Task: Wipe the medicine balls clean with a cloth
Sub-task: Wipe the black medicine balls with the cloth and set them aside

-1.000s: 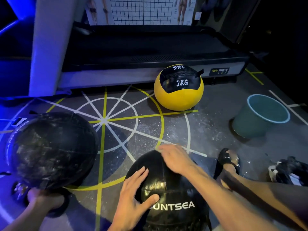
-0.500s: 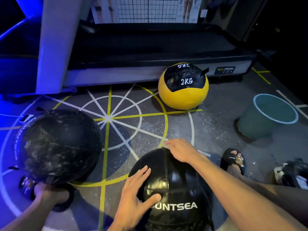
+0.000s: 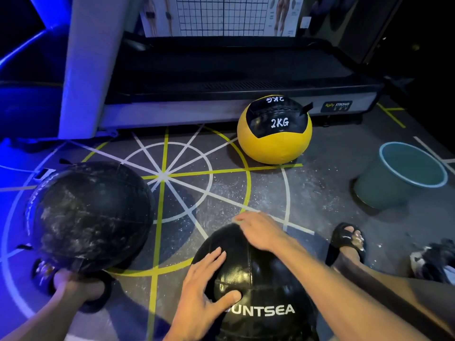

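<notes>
A shiny black medicine ball (image 3: 261, 289) marked "UNTSEA" sits on the floor between my legs. My left hand (image 3: 202, 291) lies flat on its left side, fingers spread and thumb pressed on the front. My right hand (image 3: 262, 232) rests over the ball's far top, fingers stretched to the left. No cloth shows in either hand. A second black ball (image 3: 91, 215), smeared with white dust, stands at the left. A yellow and black ball (image 3: 274, 141) marked "2KG" stands further back, against the treadmill.
A teal bucket (image 3: 403, 173) stands on the floor at the right. The treadmill (image 3: 221, 77) runs across the back. My sandalled right foot (image 3: 347, 239) lies right of the ball, my left foot (image 3: 78, 289) under the dusty ball. A dark bundle (image 3: 433, 262) sits at the right edge.
Both hands stay on the shiny black ball. My right hand has shifted slightly over its far top, and the view has moved a little closer.
</notes>
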### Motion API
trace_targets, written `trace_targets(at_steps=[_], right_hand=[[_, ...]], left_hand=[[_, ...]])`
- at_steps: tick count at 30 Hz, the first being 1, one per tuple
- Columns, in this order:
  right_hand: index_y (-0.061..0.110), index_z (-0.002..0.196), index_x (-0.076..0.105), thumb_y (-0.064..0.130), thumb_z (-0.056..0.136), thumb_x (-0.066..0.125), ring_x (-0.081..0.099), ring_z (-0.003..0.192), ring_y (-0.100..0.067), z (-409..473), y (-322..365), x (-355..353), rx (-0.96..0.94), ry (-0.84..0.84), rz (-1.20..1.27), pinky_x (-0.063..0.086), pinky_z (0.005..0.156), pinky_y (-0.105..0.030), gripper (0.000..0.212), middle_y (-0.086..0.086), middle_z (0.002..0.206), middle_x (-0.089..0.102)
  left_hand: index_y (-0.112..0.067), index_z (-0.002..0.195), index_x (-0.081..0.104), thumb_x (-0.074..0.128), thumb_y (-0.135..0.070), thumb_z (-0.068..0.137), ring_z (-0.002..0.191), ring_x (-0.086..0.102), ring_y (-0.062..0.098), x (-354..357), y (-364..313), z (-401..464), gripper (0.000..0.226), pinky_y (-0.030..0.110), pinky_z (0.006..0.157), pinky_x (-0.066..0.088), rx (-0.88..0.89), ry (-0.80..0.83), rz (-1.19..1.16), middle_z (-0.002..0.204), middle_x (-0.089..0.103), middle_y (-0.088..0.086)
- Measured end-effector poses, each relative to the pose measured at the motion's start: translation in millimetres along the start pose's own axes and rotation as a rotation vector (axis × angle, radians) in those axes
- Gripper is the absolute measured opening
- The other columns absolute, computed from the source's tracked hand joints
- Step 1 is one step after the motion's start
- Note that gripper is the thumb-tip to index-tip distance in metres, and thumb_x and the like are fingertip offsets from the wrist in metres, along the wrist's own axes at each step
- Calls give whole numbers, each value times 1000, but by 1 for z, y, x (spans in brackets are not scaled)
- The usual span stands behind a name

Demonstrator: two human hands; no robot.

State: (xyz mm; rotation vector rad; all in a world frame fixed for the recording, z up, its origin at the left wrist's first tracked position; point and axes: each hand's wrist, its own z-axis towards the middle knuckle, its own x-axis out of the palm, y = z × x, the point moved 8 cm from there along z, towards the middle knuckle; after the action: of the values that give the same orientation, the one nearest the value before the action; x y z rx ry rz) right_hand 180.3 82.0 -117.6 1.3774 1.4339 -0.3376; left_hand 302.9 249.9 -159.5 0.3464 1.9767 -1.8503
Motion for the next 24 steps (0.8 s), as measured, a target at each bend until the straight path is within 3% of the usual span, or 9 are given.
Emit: trace_targets(at_steps=[3,5,8,11,16,19,21,24], right_hand=[[27,147,52,23,110,31,46,136,-9,-37,38,8,-164,98,2,31,114,-30,43,8,152,50],[31,149,48,23,110,31,43,140,-10,-53,42,12,-240,165,-43,31,119,-34,44,8,154,48],[31,150,48,24,111,31,50,138,-18,-34,-6,-9,-84,47,-30,37,117,-37,43,3,153,51],[25,151,47,21,111,32,43,144,-16,-38,-43,-22,83,-111,68,27,120,-30,43,2,157,46],[35,158,33,15,107,35,11,151,6,-79,20,8,-218,-168,62,-3,118,-10,54,21,162,26],[31,161,23,17,108,35,0,148,12,-84,8,16,-195,-166,49,-9,118,-10,57,23,163,12],[33,161,21,20,108,38,0,148,11,-90,-18,19,-104,-209,113,-2,125,-19,57,24,161,7],[38,157,31,21,107,44,15,151,5,-111,-58,27,10,-260,306,22,126,-34,55,26,162,20]], left_hand=[[-54,145,48,78,-75,72,147,27,-5,-4,5,0,82,34,118,26,1,-4,5,154,37,-36],[-54,145,48,78,-76,71,147,27,-5,-5,5,0,82,33,118,26,8,-12,-9,154,37,-36],[-51,147,46,77,-75,73,148,22,-8,-3,1,1,84,31,118,23,-3,-4,-23,155,35,-37],[-52,147,45,76,-76,73,148,22,-7,-4,1,-2,84,34,119,22,-3,9,-9,155,34,-38],[-62,146,40,77,-75,74,148,27,-5,-17,9,4,82,34,117,26,-17,24,-5,155,36,-36],[-62,144,42,80,-72,72,147,30,-4,-32,21,6,81,35,120,28,-51,76,-56,155,38,-34],[-60,143,46,83,-68,72,148,33,-1,-46,30,7,81,35,121,31,-100,96,-91,153,40,-33],[-56,142,42,81,-69,72,145,35,0,-67,29,10,81,28,116,33,-120,146,3,150,32,-38]])
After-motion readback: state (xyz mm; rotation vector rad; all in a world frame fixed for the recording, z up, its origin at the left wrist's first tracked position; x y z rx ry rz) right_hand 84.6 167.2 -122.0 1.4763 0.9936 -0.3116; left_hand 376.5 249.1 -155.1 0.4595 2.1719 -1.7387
